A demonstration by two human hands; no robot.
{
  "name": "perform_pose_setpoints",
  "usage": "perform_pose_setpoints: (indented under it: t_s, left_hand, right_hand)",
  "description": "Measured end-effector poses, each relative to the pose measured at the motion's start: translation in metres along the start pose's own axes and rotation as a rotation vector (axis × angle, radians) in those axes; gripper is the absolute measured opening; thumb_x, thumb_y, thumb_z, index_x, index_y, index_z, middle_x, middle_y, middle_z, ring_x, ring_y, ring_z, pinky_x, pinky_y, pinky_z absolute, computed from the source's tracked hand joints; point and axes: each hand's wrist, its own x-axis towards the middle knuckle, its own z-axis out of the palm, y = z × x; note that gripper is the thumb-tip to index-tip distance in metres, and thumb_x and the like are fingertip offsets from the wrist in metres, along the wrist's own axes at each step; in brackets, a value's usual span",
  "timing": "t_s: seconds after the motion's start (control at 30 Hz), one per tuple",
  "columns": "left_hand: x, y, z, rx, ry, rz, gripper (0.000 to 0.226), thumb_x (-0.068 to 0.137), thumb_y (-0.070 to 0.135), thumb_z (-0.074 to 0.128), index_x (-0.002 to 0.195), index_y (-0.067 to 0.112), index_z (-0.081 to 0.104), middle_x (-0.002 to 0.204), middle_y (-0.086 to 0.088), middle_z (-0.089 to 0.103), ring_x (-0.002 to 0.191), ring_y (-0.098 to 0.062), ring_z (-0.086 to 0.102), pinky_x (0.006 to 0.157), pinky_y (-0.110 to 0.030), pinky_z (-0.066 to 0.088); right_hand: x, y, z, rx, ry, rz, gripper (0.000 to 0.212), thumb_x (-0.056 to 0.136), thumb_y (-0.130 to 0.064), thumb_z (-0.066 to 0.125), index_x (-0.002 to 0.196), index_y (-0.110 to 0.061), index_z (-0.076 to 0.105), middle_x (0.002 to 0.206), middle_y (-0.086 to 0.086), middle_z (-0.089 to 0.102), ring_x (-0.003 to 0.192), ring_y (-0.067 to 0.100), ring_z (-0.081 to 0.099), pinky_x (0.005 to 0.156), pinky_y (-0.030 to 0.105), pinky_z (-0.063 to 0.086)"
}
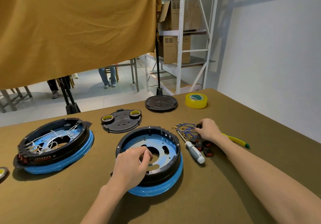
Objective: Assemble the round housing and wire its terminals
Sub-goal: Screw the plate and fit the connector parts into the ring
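The left hand (132, 163) is resting over the near rim of the empty round housing (149, 159) at the middle of the worktop (225, 189), its fingers curling loosely above the blue plate; I cannot tell whether they are pinching anything. The right hand (207, 130) is closing on 1 black switch from the bundle of blue wires (186, 128) just right of the housing.

Judging from this, the wires are looking tangled, so lifting 1 switch could be dragging the rest and scattering the loose red switches (202, 144) lying against the screwdriver (193, 150). The housing could also be sliding on its blue ring if the left hand is easing off.

Counting: 2 housings, the second housing (53, 145) at the left already carrying white wiring; 2 black covers (121, 121); 1 large yellow tape roll (196, 100); 2 small rolls; 1 screwdriver; 1 yellow-green pen (238, 140).
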Motion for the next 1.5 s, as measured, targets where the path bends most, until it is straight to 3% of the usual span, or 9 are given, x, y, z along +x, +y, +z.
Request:
perform_pose_setpoints:
  t_s: [0.2, 0.3, 0.37, 0.53, 0.73, 0.97, 1.17, 1.33, 1.5]
  left_hand:
    - [-0.001, -0.001, 0.002, -0.037, 0.033, 0.016, 0.036, 0.097, 0.039, 0.039, 0.081, 0.033, 0.071, 0.076, 0.022, 0.067, 0.078, -0.001, 0.064, 0.062, -0.011, 0.046]
    - [0.001, 0.0, 0.002, -0.052, 0.033, 0.021, 0.033, 0.099, 0.036, 0.043, 0.08, 0.035, 0.071, 0.076, 0.023, 0.067, 0.083, -0.001, 0.065, 0.06, -0.009, 0.045]
    - [0.002, -0.001, 0.002, -0.08, 0.012, 0.008, 0.03, 0.102, 0.029, 0.051, 0.081, 0.035, 0.071, 0.077, 0.023, 0.068, 0.086, 0.001, 0.064, 0.062, -0.008, 0.046]
    - [-0.002, -0.001, -0.004, -0.065, 0.01, 0.016, 0.021, 0.101, 0.034, 0.054, 0.096, 0.029, 0.074, 0.09, 0.021, 0.068, 0.092, -0.002, 0.06, 0.084, -0.023, 0.047]
    - [-0.012, -0.029, -0.017, 0.086, -0.011, -0.085, 0.021, 0.101, 0.042, 0.052, 0.11, 0.035, 0.07, 0.12, 0.025, 0.059, 0.126, 0.001, 0.043, 0.113, -0.03, 0.024]
    - [-0.024, -0.02, -0.006, 0.104, -0.023, -0.17, 0.049, 0.104, 0.038, 0.025, 0.109, 0.028, 0.072, 0.12, 0.017, 0.064, 0.138, -0.005, 0.038, 0.119, -0.035, 0.026]
    - [-0.033, 0.009, 0.006, 0.218, 0.07, -0.226, 0.064, 0.106, 0.042, 0.011, 0.104, 0.025, 0.073, 0.108, 0.012, 0.07, 0.125, -0.01, 0.05, 0.112, -0.032, 0.029]
    - [-0.038, -0.002, -0.004, 0.137, 0.005, -0.051, 0.048, 0.1, 0.057, 0.026, 0.107, 0.034, 0.068, 0.108, 0.023, 0.063, 0.112, 0.003, 0.049, 0.105, -0.032, 0.038]
    - [-0.037, -0.048, -0.028, 0.072, -0.077, 0.06, 0.052, 0.093, 0.067, 0.048, 0.136, 0.039, 0.057, 0.148, 0.029, 0.042, 0.147, 0.008, 0.022, 0.119, -0.028, 0.019]
  right_hand:
    - [-0.025, 0.01, -0.025, 0.307, 0.079, -0.037, 0.038, 0.09, -0.006, 0.073, 0.127, -0.011, 0.069, 0.126, 0.01, 0.069, 0.114, 0.026, 0.066, 0.1, 0.039, 0.054]
    - [-0.051, -0.003, -0.039, 0.837, -0.136, -0.04, 0.04, 0.09, 0.005, 0.069, 0.126, -0.013, 0.071, 0.118, 0.012, 0.074, 0.099, 0.021, 0.074, 0.083, 0.028, 0.061]
    - [-0.067, -0.018, -0.043, 1.085, -0.302, -0.045, 0.04, 0.092, 0.011, 0.063, 0.124, -0.012, 0.071, 0.112, 0.013, 0.076, 0.098, 0.023, 0.075, 0.087, 0.031, 0.061]
    - [-0.091, -0.05, -0.035, 1.22, -0.456, -0.122, 0.043, 0.092, 0.015, 0.059, 0.127, -0.008, 0.069, 0.117, 0.017, 0.074, 0.104, 0.026, 0.073, 0.088, 0.031, 0.06]
    - [-0.108, -0.065, -0.02, 0.919, -0.364, -0.357, 0.038, 0.089, -0.003, 0.075, 0.123, -0.019, 0.074, 0.11, -0.003, 0.078, 0.105, 0.009, 0.071, 0.081, 0.018, 0.057]
    - [-0.121, -0.078, 0.012, 0.737, -0.112, -0.504, 0.024, 0.083, -0.02, 0.085, 0.103, -0.026, 0.074, 0.07, -0.022, 0.065, 0.057, 0.001, 0.056, 0.062, 0.014, 0.049]
    - [-0.117, -0.081, 0.024, 0.566, -0.016, -0.605, 0.028, 0.086, -0.027, 0.082, 0.113, -0.028, 0.076, 0.102, -0.014, 0.071, 0.081, 0.009, 0.063, 0.076, 0.02, 0.053]
    - [-0.091, -0.082, 0.016, 0.446, -0.05, -0.629, 0.034, 0.092, -0.029, 0.076, 0.126, -0.025, 0.071, 0.112, -0.013, 0.072, 0.099, -0.002, 0.066, 0.088, 0.019, 0.054]
    - [-0.092, -0.088, 0.015, 0.406, -0.077, -0.634, 0.032, 0.095, -0.029, 0.072, 0.126, -0.021, 0.067, 0.112, -0.011, 0.071, 0.103, -0.001, 0.065, 0.095, 0.022, 0.055]
